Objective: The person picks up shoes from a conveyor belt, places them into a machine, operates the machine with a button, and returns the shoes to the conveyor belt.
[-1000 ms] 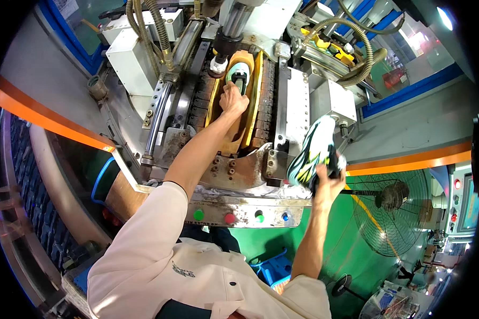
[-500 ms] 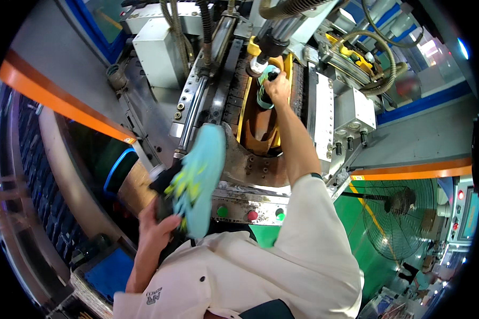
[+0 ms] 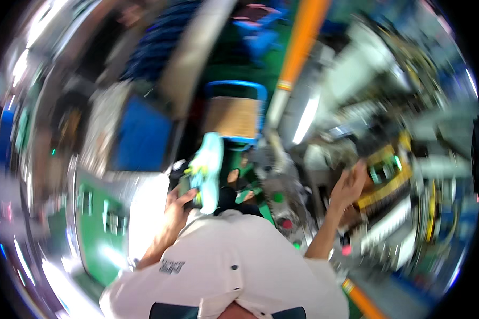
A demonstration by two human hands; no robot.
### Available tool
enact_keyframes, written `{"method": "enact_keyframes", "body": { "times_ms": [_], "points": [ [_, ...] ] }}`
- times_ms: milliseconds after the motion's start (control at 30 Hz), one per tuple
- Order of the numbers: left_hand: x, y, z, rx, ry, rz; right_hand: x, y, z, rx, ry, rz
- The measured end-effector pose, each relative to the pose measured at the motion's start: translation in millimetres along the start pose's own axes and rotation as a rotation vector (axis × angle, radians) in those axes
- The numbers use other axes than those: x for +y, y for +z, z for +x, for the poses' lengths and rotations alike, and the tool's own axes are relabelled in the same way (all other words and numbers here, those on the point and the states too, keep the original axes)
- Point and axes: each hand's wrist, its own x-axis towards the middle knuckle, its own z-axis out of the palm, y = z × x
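Note:
My left hand (image 3: 179,206) is closed around the dark upper part of a shoe (image 3: 213,167) with a pale teal sole and yellow-green marks, held on its side in front of my body. My right hand (image 3: 348,186) is in the air beside the machine, its fingers loosely stretched and somewhat smeared, with nothing visible in them. Just beyond its fingertips, a blurred greenish shoe (image 3: 384,171) sits within the machine's yellow-edged bay (image 3: 384,199).
A cart with a blue frame (image 3: 262,101) carries a brown board (image 3: 231,118) ahead. Left of it stands a box with a blue top (image 3: 143,133), above a green panel (image 3: 101,223). An orange bar (image 3: 298,48) rises by the machine. Coloured buttons (image 3: 286,224) line its front.
My view has swung left, smearing the scene. My right hand has let go of the shoe in the machine and drawn back from it. My left hand still holds its shoe.

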Motion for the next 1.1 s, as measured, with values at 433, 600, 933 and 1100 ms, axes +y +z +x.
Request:
{"method": "enact_keyframes", "body": {
  "times_ms": [433, 600, 933, 1100],
  "points": [
    [-80.1, -248.3, -30.5, 0.798, 0.197, -0.698, -3.6, 143.3, -88.7, -0.401, -0.345, -0.014],
    [-97.5, -434.8, -17.7, 1.35, 0.364, -0.353, -186.1, 222.9, -27.4, -0.458, -0.332, 0.192],
    [-167.9, -658.7, 59.4, 1.404, 0.189, 0.443, -731.7, 347.4, -114.7, -0.861, -1.03, 0.881],
    [-235.2, -656.3, 105.0, 1.336, 0.365, 0.099, -902.0, 468.7, -98.8, -0.38, -1.394, 0.187]
  ]
}}
